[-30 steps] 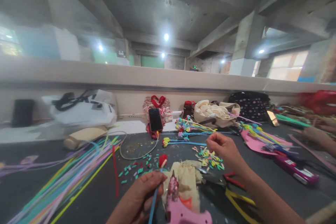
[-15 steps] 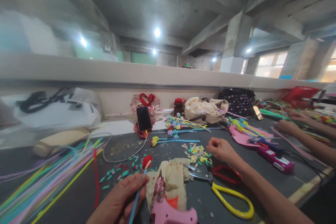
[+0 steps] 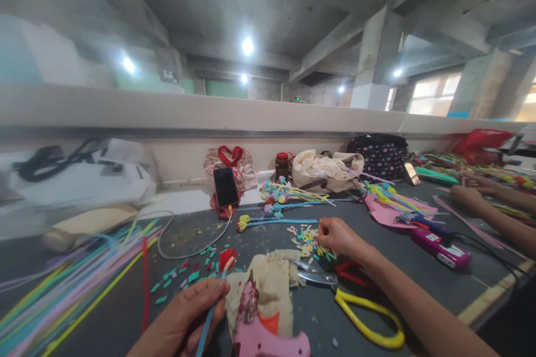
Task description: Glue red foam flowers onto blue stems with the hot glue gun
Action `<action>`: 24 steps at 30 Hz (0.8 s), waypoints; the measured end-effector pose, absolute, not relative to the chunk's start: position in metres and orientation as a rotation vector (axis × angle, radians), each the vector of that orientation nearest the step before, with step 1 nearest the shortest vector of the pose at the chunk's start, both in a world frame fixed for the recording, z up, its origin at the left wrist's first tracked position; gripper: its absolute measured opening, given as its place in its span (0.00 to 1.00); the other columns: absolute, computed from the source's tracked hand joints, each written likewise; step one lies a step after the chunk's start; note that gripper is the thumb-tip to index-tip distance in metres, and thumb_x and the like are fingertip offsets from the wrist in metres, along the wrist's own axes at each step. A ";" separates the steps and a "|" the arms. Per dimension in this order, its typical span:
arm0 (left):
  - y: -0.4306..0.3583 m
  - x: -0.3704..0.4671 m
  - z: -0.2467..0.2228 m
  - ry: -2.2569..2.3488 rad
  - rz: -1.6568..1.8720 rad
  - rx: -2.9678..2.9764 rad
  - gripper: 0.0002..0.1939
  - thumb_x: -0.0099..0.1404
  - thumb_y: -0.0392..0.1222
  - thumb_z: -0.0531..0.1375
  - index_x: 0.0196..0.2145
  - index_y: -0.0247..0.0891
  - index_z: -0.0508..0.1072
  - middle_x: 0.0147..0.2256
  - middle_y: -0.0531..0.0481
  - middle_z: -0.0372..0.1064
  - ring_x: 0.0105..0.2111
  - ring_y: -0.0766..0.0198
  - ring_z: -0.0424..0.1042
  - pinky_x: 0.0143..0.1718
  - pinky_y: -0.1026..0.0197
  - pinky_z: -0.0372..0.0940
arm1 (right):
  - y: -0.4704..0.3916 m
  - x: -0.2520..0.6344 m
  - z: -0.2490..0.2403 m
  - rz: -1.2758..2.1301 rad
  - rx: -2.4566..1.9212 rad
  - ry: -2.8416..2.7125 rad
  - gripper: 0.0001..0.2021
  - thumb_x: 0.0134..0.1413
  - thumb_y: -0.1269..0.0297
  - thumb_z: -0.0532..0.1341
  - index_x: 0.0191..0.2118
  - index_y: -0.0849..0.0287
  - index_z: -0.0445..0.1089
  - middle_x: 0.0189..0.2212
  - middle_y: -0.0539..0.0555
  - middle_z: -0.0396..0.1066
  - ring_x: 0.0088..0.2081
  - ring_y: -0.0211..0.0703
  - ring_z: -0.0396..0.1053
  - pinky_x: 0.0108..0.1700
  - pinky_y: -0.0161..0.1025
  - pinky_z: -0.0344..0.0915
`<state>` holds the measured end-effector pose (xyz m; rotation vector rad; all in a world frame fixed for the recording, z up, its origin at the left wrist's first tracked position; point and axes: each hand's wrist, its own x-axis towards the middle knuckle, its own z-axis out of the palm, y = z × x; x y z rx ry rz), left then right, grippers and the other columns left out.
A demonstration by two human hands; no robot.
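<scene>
My left hand [image 3: 200, 307] is closed around a blue pipe cleaner stem [image 3: 206, 328], which leans upward and carries a red fuzzy flower head [image 3: 228, 257] with a pale piece on it. Just right of that hand, a pink hot glue gun [image 3: 268, 340] points its nozzle up over a beige cloth [image 3: 272, 276]. My right hand [image 3: 341, 237] has its fingertips pinched together at the right edge of a pile of short yellow, pink and green pipe cleaner cuttings [image 3: 307, 241]. What sits between those fingertips is too small to make out.
Scissors [image 3: 368, 318] with yellow and red handles lie below my right forearm. Long pipe cleaners [image 3: 84, 290] spread over the left side. A phone [image 3: 226, 187] leans at the back beside its cable. At right are a purple box [image 3: 441, 248] and another person's hands [image 3: 471, 192].
My right hand has moved left and down onto the edge of the cuttings pile. My left hand keeps its hold on the blue stem. The whole view has shifted slightly.
</scene>
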<state>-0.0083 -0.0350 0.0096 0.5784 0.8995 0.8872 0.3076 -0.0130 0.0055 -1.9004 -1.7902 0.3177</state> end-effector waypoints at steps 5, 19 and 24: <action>-0.037 -0.007 0.014 0.913 0.870 0.605 0.15 0.37 0.37 0.70 0.23 0.32 0.70 0.19 0.52 0.69 0.17 0.73 0.68 0.17 0.75 0.64 | -0.008 0.300 0.007 0.189 -1.854 -1.910 0.04 0.41 0.69 0.56 0.21 0.62 0.66 0.17 0.48 0.65 0.21 0.34 0.60 0.21 0.29 0.48; -0.041 -0.005 0.020 0.880 0.877 0.670 0.13 0.43 0.42 0.67 0.20 0.32 0.67 0.13 0.57 0.62 0.10 0.80 0.56 0.09 0.79 0.47 | -0.005 0.282 0.000 0.198 -1.650 -2.273 0.07 0.41 0.74 0.57 0.25 0.57 0.71 0.25 0.50 0.69 0.31 0.40 0.65 0.31 0.31 0.55; -0.040 -0.004 0.017 0.851 0.869 0.700 0.12 0.46 0.42 0.66 0.21 0.32 0.67 0.13 0.58 0.61 0.09 0.82 0.51 0.09 0.79 0.42 | -0.005 0.291 0.000 0.225 -1.658 -2.109 0.07 0.47 0.71 0.52 0.27 0.59 0.67 0.22 0.49 0.66 0.24 0.37 0.60 0.26 0.32 0.53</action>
